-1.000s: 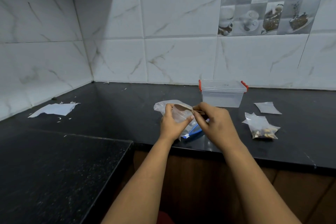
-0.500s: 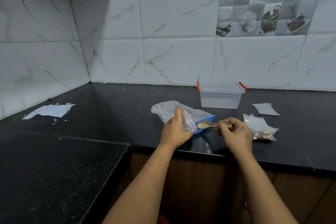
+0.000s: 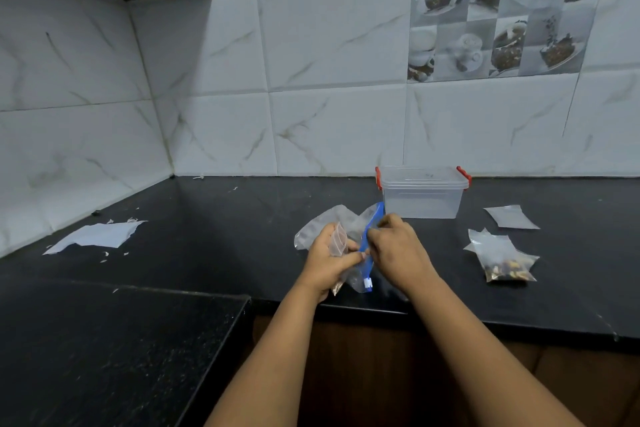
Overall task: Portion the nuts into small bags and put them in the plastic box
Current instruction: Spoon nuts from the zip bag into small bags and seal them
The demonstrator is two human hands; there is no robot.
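Observation:
My left hand (image 3: 327, 262) grips a small clear bag (image 3: 337, 242) upright and also pinches the edge of the large zip bag (image 3: 320, 226). That large bag lies on the black counter (image 3: 242, 218) with its blue zip strip (image 3: 373, 220) raised. My right hand (image 3: 398, 253) is closed at the blue strip, at the bag's mouth; the spoon it held is hidden in the fist and bag. The clear plastic box (image 3: 422, 199) with red clips stands just behind my hands, lid on. A filled small bag of nuts (image 3: 504, 262) lies to the right.
An empty small bag (image 3: 510, 217) lies flat right of the box. Torn white paper (image 3: 98, 236) and scraps sit far left. A lower black counter (image 3: 104, 350) juts out at the near left. The tiled wall runs behind.
My right hand has swung back left from beside the nut bag to the large bag's mouth. The spoon is no longer visible. My left hand has lifted the small bag upright.

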